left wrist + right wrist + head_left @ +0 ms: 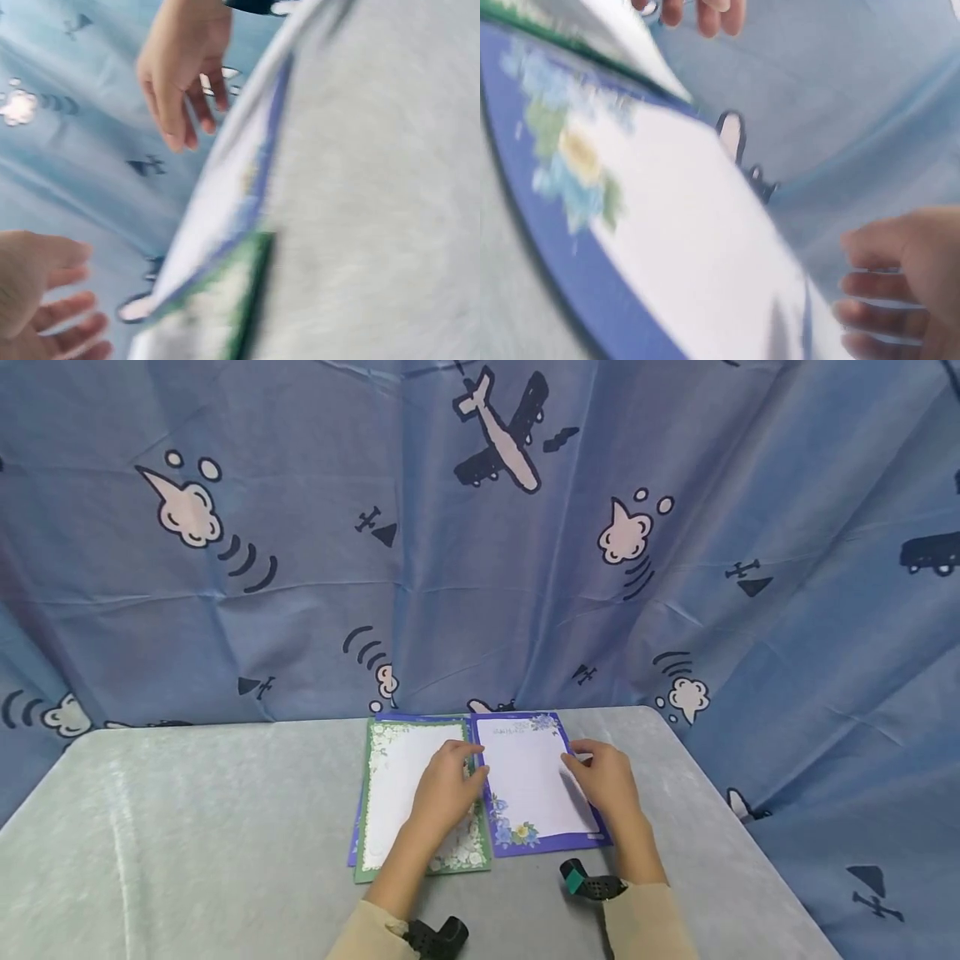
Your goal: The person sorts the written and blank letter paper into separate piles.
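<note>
A purple-bordered sheet of floral stationery (528,777), with blue flowers in its corners, lies at the right on the table. To its left is a green-bordered floral stationery pad (390,810), which covers most of another purple-bordered pad (352,847). My left hand (447,787) hovers over the right side of the green pad, thumb and fingers parted near where the two meet. Above the purple sheet's right edge is my right hand (606,777), its fingers loosely bent. In the right wrist view nothing sits between the fingers of the right hand (900,281).
The pads lie near the far edge of a grey cloth-covered table (225,827). A blue curtain (315,543) printed with planes and clouds hangs behind it and along the right. Black bands with small devices (592,885) are on both wrists.
</note>
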`<state>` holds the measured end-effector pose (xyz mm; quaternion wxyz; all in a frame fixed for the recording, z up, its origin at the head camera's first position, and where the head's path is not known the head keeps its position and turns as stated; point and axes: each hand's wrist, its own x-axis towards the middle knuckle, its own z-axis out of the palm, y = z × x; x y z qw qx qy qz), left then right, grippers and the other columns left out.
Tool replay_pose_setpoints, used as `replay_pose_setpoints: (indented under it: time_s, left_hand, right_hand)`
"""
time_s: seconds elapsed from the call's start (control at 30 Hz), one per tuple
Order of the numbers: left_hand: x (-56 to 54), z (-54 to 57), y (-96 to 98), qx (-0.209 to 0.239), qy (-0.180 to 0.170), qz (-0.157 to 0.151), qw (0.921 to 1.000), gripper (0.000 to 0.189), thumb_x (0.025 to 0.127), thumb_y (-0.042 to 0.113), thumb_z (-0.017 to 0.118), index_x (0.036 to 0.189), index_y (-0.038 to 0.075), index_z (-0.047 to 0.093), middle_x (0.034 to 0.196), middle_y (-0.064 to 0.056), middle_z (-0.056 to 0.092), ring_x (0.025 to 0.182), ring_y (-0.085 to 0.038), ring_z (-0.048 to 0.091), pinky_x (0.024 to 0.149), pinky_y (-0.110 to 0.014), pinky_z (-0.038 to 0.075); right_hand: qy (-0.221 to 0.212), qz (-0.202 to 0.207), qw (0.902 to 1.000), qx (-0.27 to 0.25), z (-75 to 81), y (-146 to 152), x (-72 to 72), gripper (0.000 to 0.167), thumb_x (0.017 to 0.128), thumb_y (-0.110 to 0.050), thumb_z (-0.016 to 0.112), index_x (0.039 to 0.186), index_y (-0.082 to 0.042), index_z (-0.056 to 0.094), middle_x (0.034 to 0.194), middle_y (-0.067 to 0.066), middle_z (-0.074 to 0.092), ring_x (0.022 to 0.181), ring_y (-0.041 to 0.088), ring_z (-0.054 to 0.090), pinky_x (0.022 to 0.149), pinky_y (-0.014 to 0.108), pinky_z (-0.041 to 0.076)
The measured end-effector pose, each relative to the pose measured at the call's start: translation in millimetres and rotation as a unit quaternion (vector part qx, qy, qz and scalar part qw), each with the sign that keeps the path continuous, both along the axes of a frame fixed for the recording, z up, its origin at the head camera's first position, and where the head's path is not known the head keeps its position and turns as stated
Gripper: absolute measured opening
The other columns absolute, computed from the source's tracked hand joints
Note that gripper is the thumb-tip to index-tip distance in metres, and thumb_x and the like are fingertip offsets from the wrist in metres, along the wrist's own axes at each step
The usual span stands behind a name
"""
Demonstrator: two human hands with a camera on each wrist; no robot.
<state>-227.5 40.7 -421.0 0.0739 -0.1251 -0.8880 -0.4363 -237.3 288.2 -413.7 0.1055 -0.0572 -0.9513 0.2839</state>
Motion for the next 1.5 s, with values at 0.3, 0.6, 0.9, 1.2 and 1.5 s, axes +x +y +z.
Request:
replay_pose_setpoints:
  time_s: [0.3, 0.6, 0.9, 1.2, 1.5]
  left_hand:
    - [10.8, 22.9, -52.9, -0.067, 0.000, 0.026, 0.9974, 0.033, 0.095, 0.023, 0.069, 0.124, 0.008, 0.071, 0.128, -0.014, 0.068, 0.123, -0.034, 0.063, 0.104, -0.051, 0.050]
    - [14.2, 8.3, -100.0, -0.066, 0.009, 0.093, 0.9934, 0.030, 0.091, 0.019, 0.073, 0.120, 0.008, 0.073, 0.123, -0.013, 0.070, 0.110, -0.031, 0.067, 0.092, -0.049, 0.055]
    - [3.4, -18.9, -119.6, -0.029, -0.023, 0.161, 0.9862, 0.029, 0.091, 0.019, 0.074, 0.117, 0.007, 0.074, 0.120, -0.014, 0.071, 0.104, -0.031, 0.069, 0.089, -0.049, 0.055]
    - [0.4, -32.0, -128.7, -0.011, -0.024, 0.171, 0.9850, 0.032, 0.086, 0.021, 0.079, 0.116, 0.009, 0.075, 0.116, -0.013, 0.072, 0.103, -0.030, 0.068, 0.087, -0.049, 0.054]
    - [-2.9, -39.4, -130.8, -0.008, -0.021, 0.151, 0.9882, 0.037, 0.081, 0.019, 0.084, 0.116, 0.009, 0.075, 0.115, -0.012, 0.071, 0.103, -0.027, 0.066, 0.088, -0.046, 0.052]
  right_hand:
    - [0.040, 0.044, 0.9979, -0.025, 15.8, -29, -0.2, 0.031, 0.095, -0.022, 0.069, 0.119, -0.003, 0.074, 0.113, 0.017, 0.076, 0.088, 0.028, 0.071, 0.074, 0.038, 0.055]
    - [0.063, 0.086, 0.9922, -0.064, 21.1, -58, 4.3, 0.027, 0.094, -0.022, 0.071, 0.115, -0.006, 0.076, 0.110, 0.014, 0.077, 0.088, 0.028, 0.071, 0.066, 0.028, 0.052]
    - [0.066, 0.115, 0.9846, -0.115, 8.0, -88, 6.9, 0.027, 0.093, -0.020, 0.072, 0.116, -0.007, 0.075, 0.111, 0.013, 0.077, 0.086, 0.027, 0.072, 0.063, 0.025, 0.051]
    - [0.043, 0.156, 0.9778, -0.133, -7.8, -105, 6.4, 0.025, 0.092, -0.015, 0.071, 0.114, -0.004, 0.076, 0.109, 0.012, 0.077, 0.078, 0.020, 0.071, 0.059, 0.026, 0.051]
    - [0.013, 0.150, 0.9829, -0.105, -23.4, -114, 6.9, 0.024, 0.090, -0.015, 0.074, 0.112, -0.005, 0.077, 0.100, 0.008, 0.078, 0.074, 0.011, 0.065, 0.062, 0.025, 0.049]
